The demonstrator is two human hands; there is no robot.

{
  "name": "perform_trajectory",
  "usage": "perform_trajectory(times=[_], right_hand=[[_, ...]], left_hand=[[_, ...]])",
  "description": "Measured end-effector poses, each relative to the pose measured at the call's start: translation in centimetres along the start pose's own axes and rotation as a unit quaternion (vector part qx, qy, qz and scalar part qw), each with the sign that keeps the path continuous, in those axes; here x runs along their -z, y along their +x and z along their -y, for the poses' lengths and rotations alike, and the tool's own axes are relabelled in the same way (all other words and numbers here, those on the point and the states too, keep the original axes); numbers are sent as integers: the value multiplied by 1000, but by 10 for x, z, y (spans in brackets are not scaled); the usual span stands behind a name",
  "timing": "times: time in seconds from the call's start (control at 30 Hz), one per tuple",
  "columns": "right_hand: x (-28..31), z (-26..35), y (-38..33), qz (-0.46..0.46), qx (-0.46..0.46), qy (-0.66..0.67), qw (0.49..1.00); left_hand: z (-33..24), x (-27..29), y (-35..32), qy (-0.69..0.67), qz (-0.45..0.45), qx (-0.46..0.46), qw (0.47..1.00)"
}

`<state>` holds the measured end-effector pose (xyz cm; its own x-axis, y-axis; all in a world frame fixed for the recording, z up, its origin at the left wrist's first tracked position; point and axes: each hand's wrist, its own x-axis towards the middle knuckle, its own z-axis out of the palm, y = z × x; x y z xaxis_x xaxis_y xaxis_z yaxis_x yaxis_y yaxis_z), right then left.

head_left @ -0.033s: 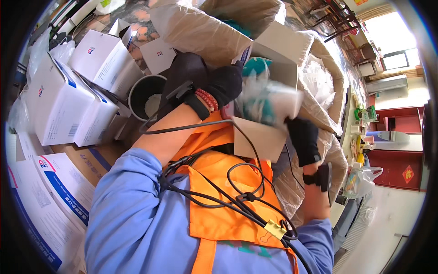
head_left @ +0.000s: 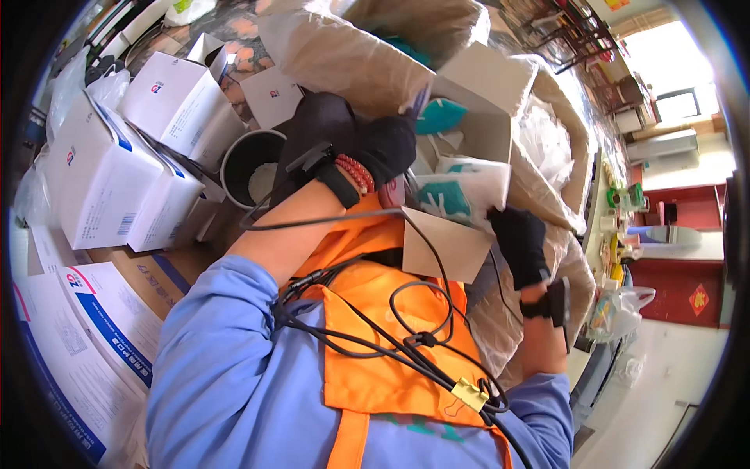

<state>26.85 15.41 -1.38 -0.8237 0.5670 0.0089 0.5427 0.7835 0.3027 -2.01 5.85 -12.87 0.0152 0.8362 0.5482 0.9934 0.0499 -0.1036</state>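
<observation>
An open cardboard box (head_left: pixel 478 129) is tilted toward me over my lap, its near flap (head_left: pixel 444 244) hanging down. Inside lie a teal face mask (head_left: pixel 441 116) with white straps and a clear packet of teal and white masks (head_left: pixel 445 198). My left hand (head_left: pixel 386 148), in a black glove, is closed at the box's left wall; its fingertips are partly hidden. My right hand (head_left: pixel 519 244), also gloved, has its fingers pinched at the packet's lower right corner.
White printed cartons (head_left: pixel 101 176) stand at the left beside a dark bucket (head_left: pixel 251 168) with white stuff in it. Large plastic-lined boxes stand ahead (head_left: pixel 344 59) and at the right (head_left: pixel 582 148). Black cables (head_left: pixel 375 328) hang across my orange apron (head_left: pixel 359 375).
The packet, smeared by motion a moment earlier, now lies lower and sharper in the box. My right hand stays by its corner, and my left hand has hardly moved.
</observation>
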Motion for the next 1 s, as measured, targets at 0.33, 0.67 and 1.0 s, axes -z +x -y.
perform_trajectory(times=[0.33,0.67,1.0], right_hand=[[32,4,-3,-97,-16,101,990],[10,-3,-13,-22,-31,99,994],[52,-5,-16,-105,-27,127,986]], left_hand=[[3,150,40,235,347,-121,900],[-1,43,19,-260,-132,185,939],[-4,56,33,-376,-142,152,903]])
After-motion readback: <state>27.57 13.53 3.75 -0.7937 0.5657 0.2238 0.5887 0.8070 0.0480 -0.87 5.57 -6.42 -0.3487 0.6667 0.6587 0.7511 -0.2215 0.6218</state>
